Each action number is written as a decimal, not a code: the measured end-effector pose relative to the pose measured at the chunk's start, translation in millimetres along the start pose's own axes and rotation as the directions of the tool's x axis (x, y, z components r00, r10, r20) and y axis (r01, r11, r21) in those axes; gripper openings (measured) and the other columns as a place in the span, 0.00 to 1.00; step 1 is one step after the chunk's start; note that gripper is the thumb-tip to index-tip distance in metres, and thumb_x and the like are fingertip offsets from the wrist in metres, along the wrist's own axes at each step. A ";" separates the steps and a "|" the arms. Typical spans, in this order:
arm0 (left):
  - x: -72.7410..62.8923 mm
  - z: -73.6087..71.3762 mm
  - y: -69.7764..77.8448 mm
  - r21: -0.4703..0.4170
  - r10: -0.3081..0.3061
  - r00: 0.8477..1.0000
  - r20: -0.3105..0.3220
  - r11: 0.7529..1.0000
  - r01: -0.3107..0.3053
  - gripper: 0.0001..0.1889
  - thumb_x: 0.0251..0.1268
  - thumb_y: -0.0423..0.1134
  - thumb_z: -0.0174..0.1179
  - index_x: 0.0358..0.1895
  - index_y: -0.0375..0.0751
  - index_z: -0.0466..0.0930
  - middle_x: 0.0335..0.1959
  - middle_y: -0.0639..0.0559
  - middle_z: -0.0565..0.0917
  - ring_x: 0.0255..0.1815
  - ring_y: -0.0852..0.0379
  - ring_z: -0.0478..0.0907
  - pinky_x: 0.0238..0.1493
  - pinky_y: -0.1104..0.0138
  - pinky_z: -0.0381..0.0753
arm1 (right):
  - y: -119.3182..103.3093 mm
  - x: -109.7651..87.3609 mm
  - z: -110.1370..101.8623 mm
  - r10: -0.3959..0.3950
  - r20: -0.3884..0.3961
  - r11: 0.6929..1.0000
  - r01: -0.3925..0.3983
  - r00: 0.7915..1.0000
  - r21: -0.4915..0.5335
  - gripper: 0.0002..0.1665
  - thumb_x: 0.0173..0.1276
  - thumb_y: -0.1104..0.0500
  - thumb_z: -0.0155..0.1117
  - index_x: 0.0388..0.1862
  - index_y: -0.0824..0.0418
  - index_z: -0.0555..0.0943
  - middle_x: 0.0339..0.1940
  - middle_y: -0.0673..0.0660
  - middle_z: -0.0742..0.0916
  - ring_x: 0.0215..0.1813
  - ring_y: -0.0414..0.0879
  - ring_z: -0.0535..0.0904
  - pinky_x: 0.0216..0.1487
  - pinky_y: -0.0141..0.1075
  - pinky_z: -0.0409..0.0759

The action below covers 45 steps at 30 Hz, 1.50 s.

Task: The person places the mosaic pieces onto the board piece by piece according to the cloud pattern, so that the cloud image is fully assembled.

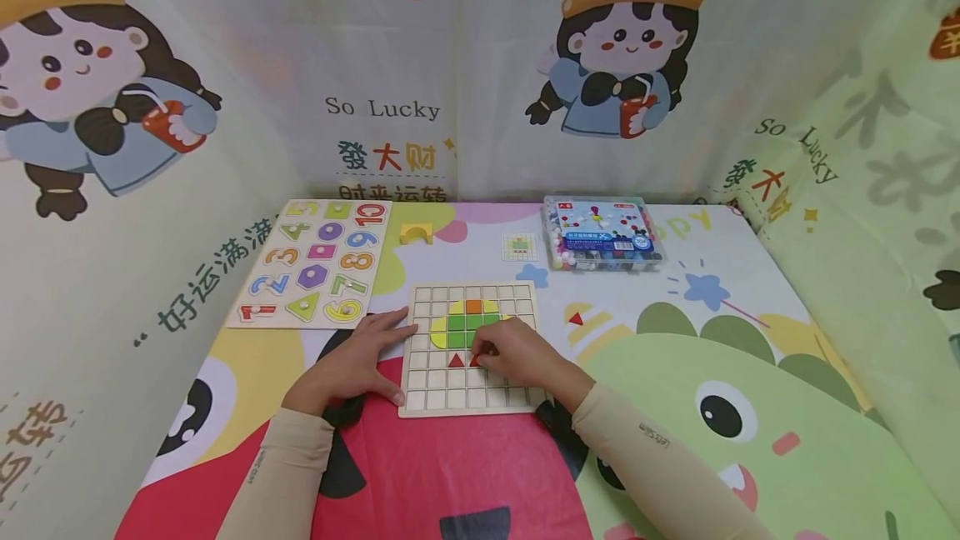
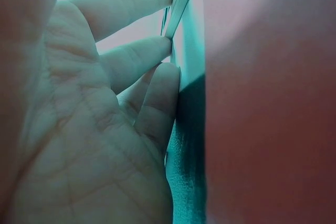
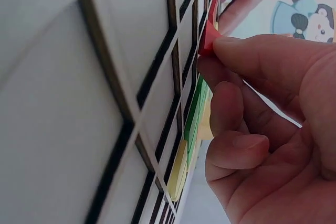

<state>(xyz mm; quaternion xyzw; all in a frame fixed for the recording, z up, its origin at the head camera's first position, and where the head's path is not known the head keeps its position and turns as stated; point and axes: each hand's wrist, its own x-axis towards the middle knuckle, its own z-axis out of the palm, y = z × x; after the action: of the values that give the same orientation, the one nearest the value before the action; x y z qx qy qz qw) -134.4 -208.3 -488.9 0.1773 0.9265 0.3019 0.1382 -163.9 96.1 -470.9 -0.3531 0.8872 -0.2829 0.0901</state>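
A square wooden grid board (image 1: 427, 398) lies on the table with green square tiles (image 1: 467, 330), an orange tile (image 1: 474, 307) and yellow rounded pieces (image 1: 438, 333) set in its cells. Below the green tiles sits a red triangle tile (image 1: 456, 361). My right hand (image 1: 517, 352) pinches a second red triangle tile (image 3: 209, 39) between thumb and forefinger, low over the board beside the first one. Along the board's left edge, my left hand (image 1: 360, 361) rests with spread fingers touching the rim. In the left wrist view its fingers (image 2: 126, 11) look straight.
A wooden number puzzle (image 1: 300, 273) lies at the left rear, near a yellow arch block (image 1: 416, 233). Behind the board is a small pattern card (image 1: 519, 247); a clear plastic box (image 1: 603, 233) of colored parts stands right of it. Another red triangle (image 1: 576, 318) lies at right.
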 end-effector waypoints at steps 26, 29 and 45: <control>-1.5 1.2 -1.8 0.014 -0.007 1.000 -0.005 1.000 0.007 0.59 0.40 0.56 0.86 0.82 0.51 0.66 0.87 0.44 0.55 0.84 0.35 0.51 0.58 0.50 0.89 | -3.0 1.6 5.5 0.018 -0.027 0.997 -0.020 0.999 -0.075 0.01 0.68 0.61 0.76 0.37 0.58 0.92 0.36 0.49 0.91 0.41 0.42 0.82 0.45 0.36 0.84; -1.5 1.9 -2.0 0.011 -0.008 1.000 -0.004 1.000 0.008 0.59 0.40 0.56 0.86 0.82 0.51 0.66 0.87 0.44 0.55 0.84 0.35 0.51 0.57 0.51 0.90 | -1.5 0.9 5.9 0.012 -0.023 0.997 -0.013 1.000 -0.076 0.02 0.69 0.61 0.75 0.37 0.56 0.93 0.36 0.48 0.91 0.42 0.42 0.82 0.46 0.36 0.83; -1.6 1.2 -2.0 0.008 -0.007 1.000 -0.002 1.000 0.007 0.59 0.41 0.56 0.86 0.82 0.51 0.67 0.87 0.45 0.55 0.84 0.35 0.51 0.59 0.50 0.89 | 23.2 -39.5 -21.5 0.177 -0.081 0.967 -0.158 0.981 0.201 0.12 0.73 0.54 0.73 0.52 0.55 0.90 0.38 0.45 0.88 0.41 0.41 0.80 0.41 0.34 0.81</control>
<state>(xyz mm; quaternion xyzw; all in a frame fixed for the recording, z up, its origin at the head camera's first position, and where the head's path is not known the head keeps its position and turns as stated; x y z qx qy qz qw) -133.0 -209.9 -490.8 0.1743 0.9284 0.2979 0.1375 -156.0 146.0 -467.8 -0.2520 0.8855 -0.3762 0.1037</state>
